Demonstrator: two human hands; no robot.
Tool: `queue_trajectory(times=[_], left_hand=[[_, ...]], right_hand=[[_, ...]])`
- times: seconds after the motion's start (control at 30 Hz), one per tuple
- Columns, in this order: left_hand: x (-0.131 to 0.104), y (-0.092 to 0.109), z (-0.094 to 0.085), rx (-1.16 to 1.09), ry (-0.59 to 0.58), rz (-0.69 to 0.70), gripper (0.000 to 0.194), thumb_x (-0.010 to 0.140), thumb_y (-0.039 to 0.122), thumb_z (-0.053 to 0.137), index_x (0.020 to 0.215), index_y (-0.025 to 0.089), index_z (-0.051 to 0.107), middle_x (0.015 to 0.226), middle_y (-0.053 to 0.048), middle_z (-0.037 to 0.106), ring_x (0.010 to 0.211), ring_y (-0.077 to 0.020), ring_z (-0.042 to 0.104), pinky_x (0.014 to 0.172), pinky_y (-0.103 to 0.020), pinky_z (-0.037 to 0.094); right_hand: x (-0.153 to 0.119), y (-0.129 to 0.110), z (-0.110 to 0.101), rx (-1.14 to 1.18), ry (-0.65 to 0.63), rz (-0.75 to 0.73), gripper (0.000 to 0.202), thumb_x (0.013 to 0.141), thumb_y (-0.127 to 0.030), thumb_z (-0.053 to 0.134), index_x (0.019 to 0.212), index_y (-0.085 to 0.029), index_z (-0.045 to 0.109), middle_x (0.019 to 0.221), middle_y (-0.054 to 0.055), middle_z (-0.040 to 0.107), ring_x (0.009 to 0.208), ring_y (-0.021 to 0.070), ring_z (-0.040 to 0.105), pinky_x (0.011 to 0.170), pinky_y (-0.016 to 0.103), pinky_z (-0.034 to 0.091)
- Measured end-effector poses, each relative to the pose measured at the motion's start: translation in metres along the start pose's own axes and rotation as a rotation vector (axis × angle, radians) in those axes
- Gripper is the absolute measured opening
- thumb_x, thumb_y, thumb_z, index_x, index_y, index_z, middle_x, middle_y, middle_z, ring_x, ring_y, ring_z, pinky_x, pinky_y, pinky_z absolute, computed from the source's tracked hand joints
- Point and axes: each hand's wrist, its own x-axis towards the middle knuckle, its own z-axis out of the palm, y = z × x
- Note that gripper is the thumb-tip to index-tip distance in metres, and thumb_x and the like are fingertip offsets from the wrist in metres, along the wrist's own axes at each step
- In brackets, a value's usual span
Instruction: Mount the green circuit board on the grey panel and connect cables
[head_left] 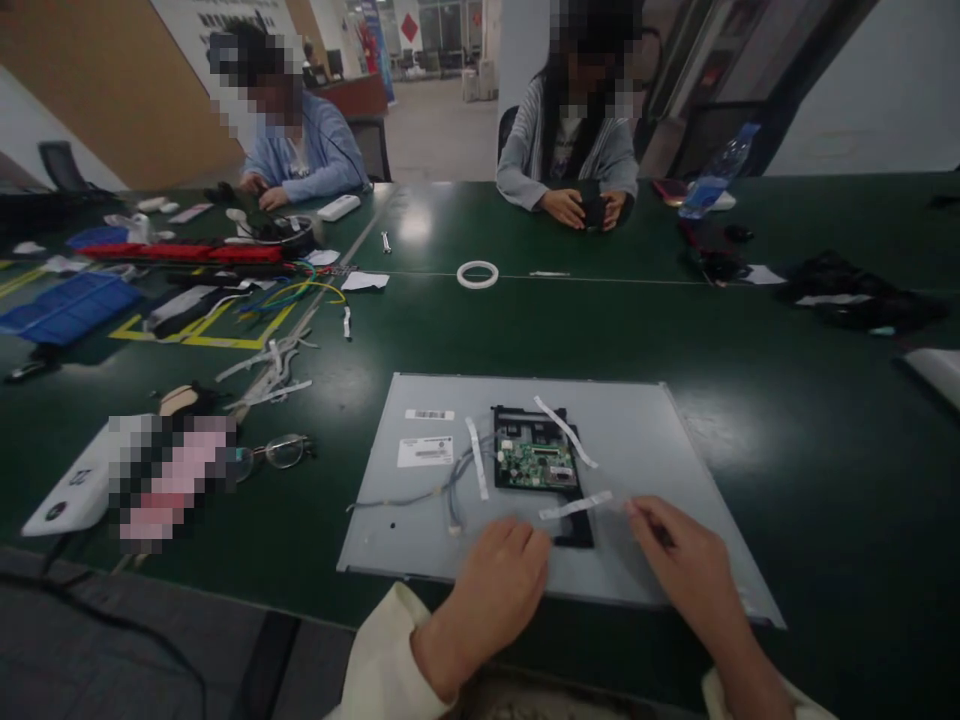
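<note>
A flat grey display panel (697,500) lies back side up in front of me. On it sits a black bracket (580,525) with a green circuit board (534,466) and a bundle of grey wires (459,480). White tape strips lie on the left (477,458), the upper right (566,432) and the lower part (576,505) of this assembly. My left hand (499,580) rests by the bracket's lower end, fingers curled and their tips hidden. Thumb and finger of my right hand (679,555) are pinched together beside the lower strip's right end; what they hold cannot be made out.
A white tape roll (478,275) and a small wrench (386,242) lie farther back. Glasses (285,452), a white device (86,480), tape scraps (277,375) and a blue tray (67,305) are at left. Two people sit opposite; a bottle (716,175) stands at right.
</note>
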Motion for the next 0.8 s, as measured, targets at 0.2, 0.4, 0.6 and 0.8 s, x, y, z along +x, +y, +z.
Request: queue_trajectory(times=[0.2, 0.4, 0.6, 0.8], left_hand=[[-0.006, 0.0, 0.002, 0.051, 0.023, 0.011, 0.005, 0.086, 0.016, 0.044, 0.082, 0.019, 0.047, 0.08, -0.001, 0.056, 0.077, -0.0174, 0.053, 0.068, -0.031, 0.044], [-0.008, 0.0, -0.001, 0.073, 0.032, 0.035, 0.005, 0.087, 0.017, 0.043, 0.086, 0.018, 0.048, 0.083, -0.002, 0.055, 0.08, -0.0175, 0.053, 0.07, -0.031, 0.044], [-0.015, 0.005, 0.005, 0.091, 0.132, 0.006, 0.006, 0.086, 0.015, 0.042, 0.086, 0.019, 0.047, 0.081, -0.001, 0.054, 0.079, -0.0177, 0.051, 0.07, -0.031, 0.043], [-0.022, 0.007, 0.008, 0.096, 0.202, -0.013, 0.006, 0.088, 0.018, 0.04, 0.088, 0.018, 0.047, 0.084, -0.002, 0.054, 0.081, -0.0169, 0.051, 0.072, -0.03, 0.043]], right_hand=[[-0.004, -0.002, 0.0, 0.047, -0.001, 0.063, 0.035, 0.088, -0.047, 0.038, 0.089, -0.019, 0.059, 0.063, 0.0, 0.06, 0.053, 0.0132, 0.056, 0.053, 0.023, 0.04], [-0.015, -0.005, 0.003, 0.085, 0.065, 0.077, 0.035, 0.087, -0.045, 0.039, 0.097, -0.018, 0.059, 0.067, 0.002, 0.062, 0.058, 0.0147, 0.058, 0.056, 0.024, 0.041], [-0.024, -0.009, 0.006, 0.056, 0.089, -0.039, 0.034, 0.089, -0.042, 0.038, 0.099, -0.018, 0.059, 0.083, 0.006, 0.062, 0.068, 0.0154, 0.057, 0.063, 0.026, 0.044], [-0.035, -0.003, 0.011, 0.009, 0.104, -0.181, 0.035, 0.09, -0.038, 0.038, 0.116, -0.018, 0.051, 0.111, 0.011, 0.052, 0.101, 0.0201, 0.052, 0.084, 0.032, 0.046]])
